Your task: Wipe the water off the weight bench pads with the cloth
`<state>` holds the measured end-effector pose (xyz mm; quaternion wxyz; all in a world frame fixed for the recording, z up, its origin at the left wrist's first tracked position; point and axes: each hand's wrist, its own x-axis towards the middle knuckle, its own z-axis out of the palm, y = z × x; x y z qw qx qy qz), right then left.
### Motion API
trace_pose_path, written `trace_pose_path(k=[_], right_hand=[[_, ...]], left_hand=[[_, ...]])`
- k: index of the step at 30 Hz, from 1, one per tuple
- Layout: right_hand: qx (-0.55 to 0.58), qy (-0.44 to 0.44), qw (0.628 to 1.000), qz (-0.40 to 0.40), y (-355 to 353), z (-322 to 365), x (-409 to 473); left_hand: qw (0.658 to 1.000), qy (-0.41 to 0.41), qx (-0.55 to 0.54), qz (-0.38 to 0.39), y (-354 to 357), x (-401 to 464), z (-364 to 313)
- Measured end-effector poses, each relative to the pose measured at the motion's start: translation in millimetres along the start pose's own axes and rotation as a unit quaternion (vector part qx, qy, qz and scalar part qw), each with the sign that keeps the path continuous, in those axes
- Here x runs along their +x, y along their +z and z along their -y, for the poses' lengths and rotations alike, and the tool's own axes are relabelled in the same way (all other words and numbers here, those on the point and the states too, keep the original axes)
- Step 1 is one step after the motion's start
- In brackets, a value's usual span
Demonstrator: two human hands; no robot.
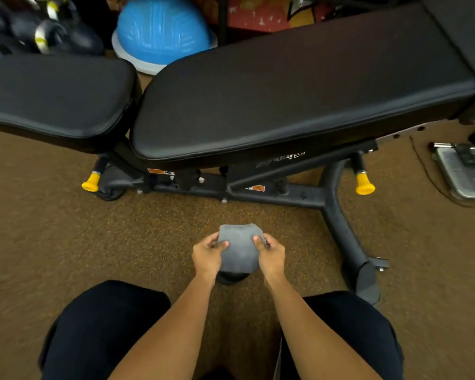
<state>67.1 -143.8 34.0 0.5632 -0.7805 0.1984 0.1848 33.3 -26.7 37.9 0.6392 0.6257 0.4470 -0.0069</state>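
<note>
Cloth, grey and bunched, is gripped by left hand and right hand above the floor, apart from both pads; wiping looks not yet begun.

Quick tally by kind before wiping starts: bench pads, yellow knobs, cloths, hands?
Bench pads: 2, seat pad and back pad
Yellow knobs: 2, and
Cloths: 1, grey cloth
Hands: 2, left hand and right hand
Total: 7

Cloth before bench pads
</note>
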Motion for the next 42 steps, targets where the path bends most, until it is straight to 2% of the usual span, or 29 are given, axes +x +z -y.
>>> trace_pose_path(k=[8, 13, 18, 22, 29, 37, 42], right_hand=[[-0.013, -0.011, 0.999, -0.052, 17, -29, 17], [-0.073, 0.006, 0.994, -0.081, 28, -48, 24], [-0.112, 0.035, 0.986, -0.122, 33, -48, 27], [-0.184, 0.048, 0.972, -0.139, 37, -50, 26], [-0.241, 0.012, 0.963, -0.12, 40, -64, 20], [-0.264, 0.006, 0.963, -0.053, 35, -62, 25], [-0.298, -0.067, 0.949, -0.081, 25, -40, 23]], left_hand=[[0.999, 0.003, 0.026, -0.021, 12, 32, 36], [0.998, -0.009, 0.058, -0.031, 16, 45, 56], [0.992, 0.011, 0.123, -0.037, 19, 46, 60], [0.983, 0.021, 0.173, -0.052, 16, 42, 67], [0.98, 0.019, 0.192, -0.047, 12, 38, 78], [0.951, -0.021, 0.309, 0.001, 10, 40, 66], [0.947, 0.041, 0.317, -0.029, 17, 28, 36]])
